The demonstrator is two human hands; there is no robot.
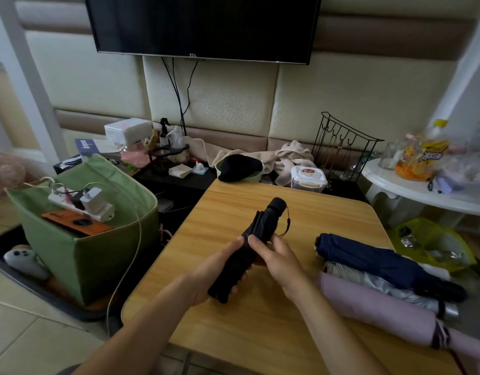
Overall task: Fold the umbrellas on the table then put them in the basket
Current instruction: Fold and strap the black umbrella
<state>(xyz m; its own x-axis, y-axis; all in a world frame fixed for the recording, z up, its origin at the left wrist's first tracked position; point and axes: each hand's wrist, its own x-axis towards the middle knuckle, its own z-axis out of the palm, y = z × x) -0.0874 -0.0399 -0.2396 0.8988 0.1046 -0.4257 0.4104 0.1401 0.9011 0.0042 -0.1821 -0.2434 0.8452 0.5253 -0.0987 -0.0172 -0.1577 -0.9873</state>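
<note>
Now both my hands hold the black umbrella (249, 247) above the table (260, 334): left hand (220, 269) wraps its lower end, right hand (276, 258) pinches mid-canopy fabric. Long axis runs near-left to far-right, capped end away. Matte pleated nylon, stubby cylinder. Green fabric basket (98, 255) sits left of table, nearer left hand.

**A lived-in room at home**

Beyond the hands (249, 266), a flat television (203, 25) hangs on a padded wall (228, 98), its cables trailing down to a low dark shelf crowded with a spray bottle (164, 132), towels (287, 155) and a lidded wipes tub (309, 178). Left of the hands stands a green fabric basket (98, 255) with a power strip (82, 204) and chargers resting on it. Right of the hands, a white side table (422, 190) carries snack bags. The wooden surface (233, 334) sits over a tiled floor (30, 342).
</note>
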